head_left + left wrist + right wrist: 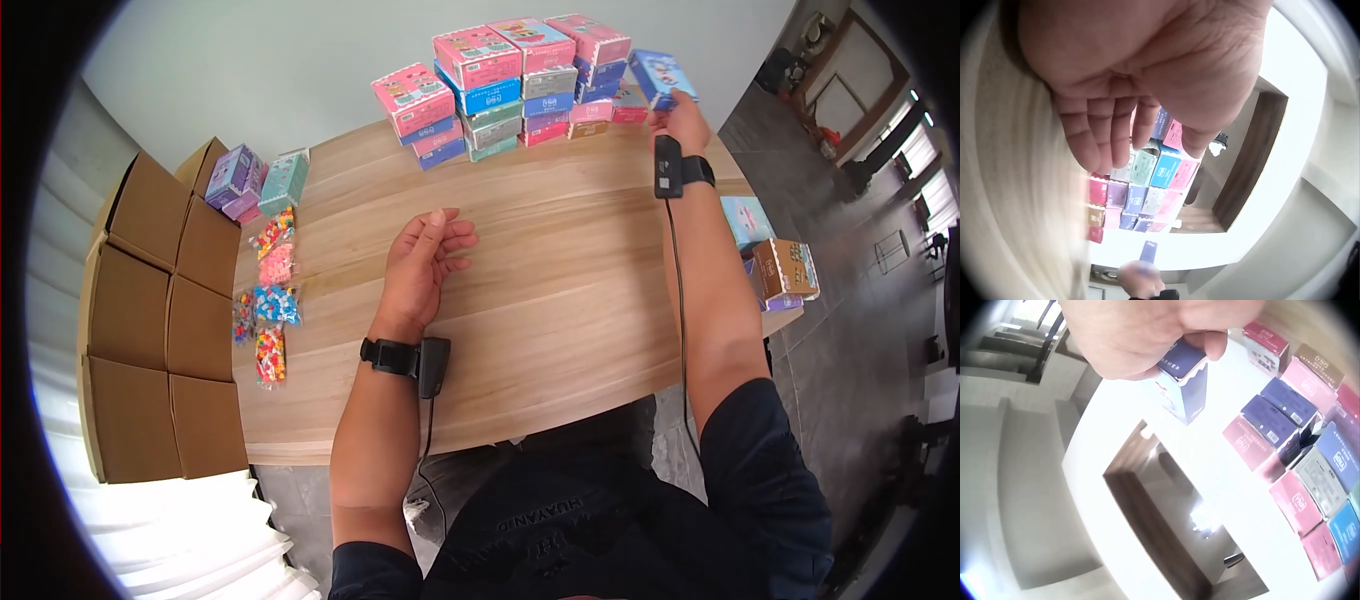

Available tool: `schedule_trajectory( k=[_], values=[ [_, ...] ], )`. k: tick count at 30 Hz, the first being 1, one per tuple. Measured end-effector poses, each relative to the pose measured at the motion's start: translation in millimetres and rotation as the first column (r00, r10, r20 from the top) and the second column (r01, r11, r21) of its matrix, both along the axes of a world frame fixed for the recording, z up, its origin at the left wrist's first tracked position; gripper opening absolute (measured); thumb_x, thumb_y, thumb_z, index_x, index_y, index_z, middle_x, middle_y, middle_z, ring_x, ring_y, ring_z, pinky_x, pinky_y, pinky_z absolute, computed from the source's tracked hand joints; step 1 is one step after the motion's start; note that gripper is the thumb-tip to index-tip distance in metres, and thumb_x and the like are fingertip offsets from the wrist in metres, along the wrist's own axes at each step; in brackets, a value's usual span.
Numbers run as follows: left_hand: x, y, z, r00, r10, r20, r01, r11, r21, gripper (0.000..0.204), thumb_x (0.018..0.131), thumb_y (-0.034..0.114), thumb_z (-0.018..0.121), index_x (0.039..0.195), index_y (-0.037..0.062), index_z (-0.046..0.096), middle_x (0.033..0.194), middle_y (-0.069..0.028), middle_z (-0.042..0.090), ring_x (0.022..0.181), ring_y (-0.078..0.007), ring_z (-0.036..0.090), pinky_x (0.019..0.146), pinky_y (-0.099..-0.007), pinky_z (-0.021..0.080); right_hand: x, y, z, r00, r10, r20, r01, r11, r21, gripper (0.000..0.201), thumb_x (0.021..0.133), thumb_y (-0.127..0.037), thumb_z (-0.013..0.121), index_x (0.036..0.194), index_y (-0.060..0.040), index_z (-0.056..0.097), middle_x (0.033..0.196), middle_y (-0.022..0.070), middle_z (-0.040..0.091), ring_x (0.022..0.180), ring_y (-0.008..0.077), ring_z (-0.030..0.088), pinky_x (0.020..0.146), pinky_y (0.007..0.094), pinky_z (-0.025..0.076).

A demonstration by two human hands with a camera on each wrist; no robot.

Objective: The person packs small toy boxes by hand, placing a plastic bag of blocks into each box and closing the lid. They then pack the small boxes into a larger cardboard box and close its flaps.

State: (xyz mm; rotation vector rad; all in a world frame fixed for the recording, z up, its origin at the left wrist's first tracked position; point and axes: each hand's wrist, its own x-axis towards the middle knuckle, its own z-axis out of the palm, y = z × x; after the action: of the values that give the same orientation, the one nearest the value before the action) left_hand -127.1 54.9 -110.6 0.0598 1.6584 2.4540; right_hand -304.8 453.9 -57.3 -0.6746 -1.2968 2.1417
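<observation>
My right hand (686,126) grips a small dark blue box (660,80) by its near end, at the right end of the stacked boxes. In the right wrist view, fingers and thumb pinch the box (1186,390), whose lower part hangs free of the hand. Over the middle of the wooden table, my left hand (420,265) holds nothing, its fingers loosely bent; its palm (1147,56) fills the top of the left wrist view. Beyond it rise the stacks of pink, blue, grey and green boxes (495,95).
Large brown cartons (130,300) are piled along the left edge. Beside them lie several bags of colourful small pieces (277,305), with purple and green boxes (285,180) behind. More boxes (785,268) sit at the right edge of the table (540,330). A wall stands behind the stacks.
</observation>
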Motion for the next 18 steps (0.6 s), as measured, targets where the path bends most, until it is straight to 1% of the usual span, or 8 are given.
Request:
schedule_trajectory(
  k=[3, 6, 9, 12, 15, 16, 17, 18],
  values=[
    [0.2, 0.2, -0.3, 1.000, -0.001, 0.002, 0.001, 1.000, -0.011, 0.038, 0.111, 0.036, 0.055, 0.131, 0.0039, 0.061, 0.115, -0.0101, 0.073, 0.106, -0.0189, 0.071, 0.082, -0.0302, 0.057, -21.5, -8.9, -7.3, 0.982, 0.011, 0.188, -0.027, 0.996, 0.082, 0.027, 0.097, -0.027, 0.070, 0.098, -0.0003, 0.064, 0.067, 0.0126, 0.063, 0.049, 0.0230, 0.060, 0.042, 0.0361, 0.046],
    [1.1, 2.3, 0.8, 1.000, 0.002, 0.003, -0.002, 0.999, -0.037, 0.037, 0.111, 0.035, 0.056, 0.131, 0.0042, 0.062, 0.114, -0.0096, 0.074, 0.105, -0.0182, 0.071, 0.082, -0.0300, 0.056, -43.2, 2.5, -28.7, 0.969, 0.030, 0.245, -0.076, 0.980, 0.182, 0.034, 0.096, -0.024, 0.068, 0.103, 0.0089, 0.066, 0.082, 0.0169, 0.070, 0.055, 0.0216, 0.064, 0.046, 0.0365, 0.049],
    [2.1, 3.8, 4.0, 1.000, 0.009, 0.007, -0.008, 0.998, -0.056, 0.036, 0.110, 0.034, 0.057, 0.131, 0.0045, 0.062, 0.114, -0.0091, 0.074, 0.105, -0.0177, 0.071, 0.082, -0.0299, 0.056, -53.4, 11.8, -48.5, 0.960, 0.197, 0.197, -0.209, 0.977, 0.040, 0.024, 0.101, -0.025, 0.063, 0.101, -0.0016, 0.064, 0.072, 0.0124, 0.067, 0.050, 0.0211, 0.061, 0.042, 0.0337, 0.048],
    [0.0, 2.9, 0.1, 1.000, 0.010, 0.001, -0.010, 0.998, -0.056, 0.036, 0.110, 0.033, 0.058, 0.130, 0.0046, 0.062, 0.113, -0.0086, 0.074, 0.105, -0.0172, 0.071, 0.082, -0.0301, 0.056, -46.7, 24.3, -59.6, 0.925, 0.348, 0.156, -0.360, 0.931, 0.057, 0.020, 0.103, -0.022, 0.058, 0.103, -0.0024, 0.063, 0.074, 0.0120, 0.067, 0.051, 0.0203, 0.061, 0.042, 0.0321, 0.049],
    [-2.3, 3.5, -8.2, 1.000, 0.006, -0.003, -0.006, 0.998, -0.059, 0.035, 0.110, 0.033, 0.058, 0.130, 0.0045, 0.062, 0.113, -0.0083, 0.074, 0.104, -0.0168, 0.071, 0.080, -0.0299, 0.057, -56.4, 55.3, -97.6, 0.873, 0.470, 0.128, -0.479, 0.876, 0.054, 0.015, 0.103, -0.018, 0.056, 0.102, -0.0032, 0.061, 0.077, 0.0101, 0.065, 0.056, 0.0220, 0.063, 0.046, 0.0342, 0.050],
    [-2.2, 2.4, -7.8, 1.000, 0.003, -0.004, -0.003, 0.998, -0.063, 0.035, 0.110, 0.032, 0.058, 0.130, 0.0044, 0.062, 0.113, -0.0083, 0.074, 0.103, -0.0168, 0.071, 0.080, -0.0299, 0.057, -40.6, 44.9, -88.5, 0.913, 0.405, 0.053, -0.401, 0.913, -0.079, 0.014, 0.103, -0.016, 0.055, 0.100, -0.0041, 0.061, 0.078, 0.0099, 0.065, 0.061, 0.0229, 0.065, 0.050, 0.0355, 0.052],
    [-2.9, 2.5, -7.2, 1.000, 0.002, -0.007, -0.002, 0.998, -0.069, 0.035, 0.110, 0.032, 0.058, 0.130, 0.0043, 0.062, 0.113, -0.0083, 0.073, 0.103, -0.0167, 0.071, 0.079, -0.0298, 0.058, -21.2, 18.6, -65.7, 0.945, 0.327, -0.021, -0.324, 0.922, -0.212, 0.012, 0.103, -0.015, 0.055, 0.099, -0.0050, 0.060, 0.080, 0.0096, 0.066, 0.066, 0.0238, 0.067, 0.054, 0.0367, 0.054],
    [-3.4, 3.4, -6.9, 1.000, -0.002, -0.007, 0.001, 0.999, -0.051, 0.034, 0.109, 0.032, 0.060, 0.129, 0.0049, 0.062, 0.112, -0.0081, 0.074, 0.102, -0.0164, 0.071, 0.079, -0.0297, 0.057, 7.1, -8.0, -35.0, 0.957, 0.290, -0.035, -0.290, 0.933, -0.215, 0.011, 0.103, -0.015, 0.056, 0.099, -0.0055, 0.060, 0.082, 0.0090, 0.066, 0.072, 0.0244, 0.068, 0.059, 0.0372, 0.055]
  ],
)
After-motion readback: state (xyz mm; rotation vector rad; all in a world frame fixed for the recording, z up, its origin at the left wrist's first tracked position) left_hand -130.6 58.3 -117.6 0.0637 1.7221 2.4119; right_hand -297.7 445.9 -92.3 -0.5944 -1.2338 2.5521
